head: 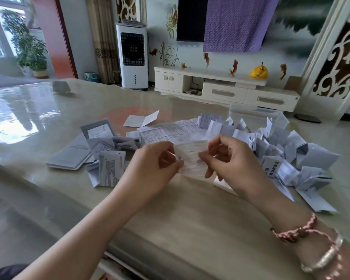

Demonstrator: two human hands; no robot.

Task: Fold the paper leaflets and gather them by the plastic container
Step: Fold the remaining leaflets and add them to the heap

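Nearest the camera, two bare forearms reach over the rounded edge of a glossy beige table (190, 229); the right wrist wears a pink braided cord (299, 232) and a silver bangle (327, 257). The left hand (150, 168) and the right hand (230, 158) meet above the table, each with fingers curled and pinching one side of a small paper leaflet (191, 156), which is held between them just above the surface.

To the right of the hands lies a heap of folded leaflets (281, 156), many standing up along their creases, spreading from the near right to the far right of the table. Beyond the hands an unfolded printed sheet (170, 132) lies flat. To the left sits a looser group of papers (101, 150), among them a flat booklet (69, 156) and a printed tag (109, 168). Farther back a single half-open card (141, 119) stands alone.

At the table's far right edge, behind the heap, a clear plastic container (255, 112) shows faintly; what it holds cannot be made out.

Past the table stand a white TV cabinet (226, 85) with a yellow bag (259, 72) on it, a white air cooler (132, 55), a dark wall screen (190, 19) partly covered by a purple cloth (236, 23), and potted plants (28, 45) by the window.
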